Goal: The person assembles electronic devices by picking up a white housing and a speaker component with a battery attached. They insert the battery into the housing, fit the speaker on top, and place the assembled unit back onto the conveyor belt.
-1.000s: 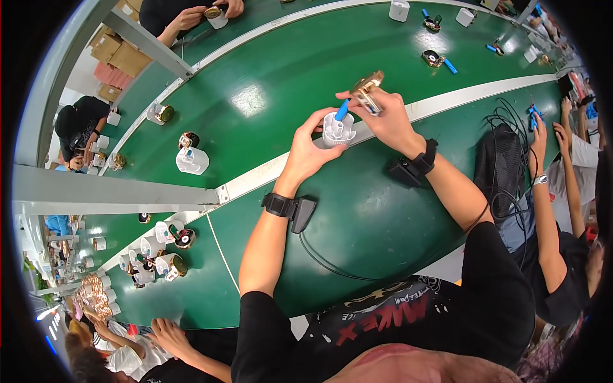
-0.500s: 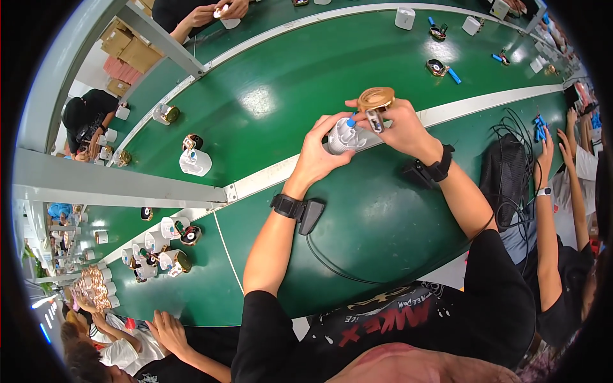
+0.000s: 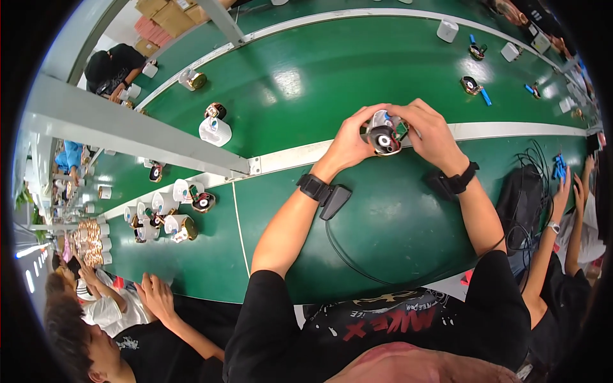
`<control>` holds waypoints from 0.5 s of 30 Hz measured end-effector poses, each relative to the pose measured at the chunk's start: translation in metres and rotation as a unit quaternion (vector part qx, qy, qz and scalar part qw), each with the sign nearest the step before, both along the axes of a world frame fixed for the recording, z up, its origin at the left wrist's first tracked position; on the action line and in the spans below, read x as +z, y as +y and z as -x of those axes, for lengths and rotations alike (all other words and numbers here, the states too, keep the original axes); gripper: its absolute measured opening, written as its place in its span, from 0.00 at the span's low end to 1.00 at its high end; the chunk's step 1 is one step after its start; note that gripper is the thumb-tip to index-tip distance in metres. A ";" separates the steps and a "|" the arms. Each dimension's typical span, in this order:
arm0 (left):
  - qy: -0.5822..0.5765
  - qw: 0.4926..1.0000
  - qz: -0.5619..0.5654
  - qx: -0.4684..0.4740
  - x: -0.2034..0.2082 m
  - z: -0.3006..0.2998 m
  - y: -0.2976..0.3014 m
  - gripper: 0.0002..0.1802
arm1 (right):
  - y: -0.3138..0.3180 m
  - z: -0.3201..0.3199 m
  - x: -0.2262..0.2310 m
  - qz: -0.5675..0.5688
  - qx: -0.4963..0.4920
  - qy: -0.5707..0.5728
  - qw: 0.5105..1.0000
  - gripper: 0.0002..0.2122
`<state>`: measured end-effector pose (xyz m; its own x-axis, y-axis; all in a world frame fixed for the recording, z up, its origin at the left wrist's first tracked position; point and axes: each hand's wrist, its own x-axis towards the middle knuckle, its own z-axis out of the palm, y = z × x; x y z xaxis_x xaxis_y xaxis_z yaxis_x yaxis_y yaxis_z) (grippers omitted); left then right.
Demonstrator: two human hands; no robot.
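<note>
My left hand (image 3: 353,145) is closed around the left side of a small white plastic housing (image 3: 381,119). On the housing's near side sits a gold-rimmed round cap (image 3: 385,141), its black inner face with a pale round centre turned up. A green circuit board (image 3: 401,128) and red wires show between the housing and my right hand (image 3: 433,133). The right fingers curl over the housing's far right side, and their tips are partly hidden. Both hands hold the pieces just above the white rail (image 3: 306,153).
Several white housings with gold caps (image 3: 167,207) cluster at left. Another housing (image 3: 215,131) stands across the rail. Blue cylindrical cells (image 3: 486,97) and open caps lie at far right. A grey post (image 3: 147,121) crosses the left side. Black cables (image 3: 533,172) and co-workers' arms are at right.
The gold cap has come down from above the housing to its near side and turned its inner face up. Both hands now hold the pieces together. The view has shifted.
</note>
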<state>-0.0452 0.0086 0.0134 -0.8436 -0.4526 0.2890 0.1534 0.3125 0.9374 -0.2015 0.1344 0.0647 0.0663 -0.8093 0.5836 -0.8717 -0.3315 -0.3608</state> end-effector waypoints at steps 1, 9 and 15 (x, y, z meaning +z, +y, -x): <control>0.001 1.000 -0.002 0.005 0.000 -0.001 -0.001 0.41 | 0.000 -0.003 0.001 -0.010 -0.011 -0.006 1.000 0.22; 0.020 0.999 -0.002 -0.036 0.006 -0.001 0.001 0.41 | 0.002 -0.014 0.004 -0.068 -0.064 0.045 0.995 0.28; 0.027 0.999 0.029 0.021 0.004 0.003 -0.006 0.40 | 0.006 0.010 0.005 -0.099 -0.059 -0.154 0.981 0.23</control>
<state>-0.0483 0.0027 0.0170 -0.8070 -0.4684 0.3597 0.1885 0.3729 0.9085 -0.2120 0.1399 0.0701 -0.1898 -0.9001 0.3921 -0.7388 -0.1321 -0.6608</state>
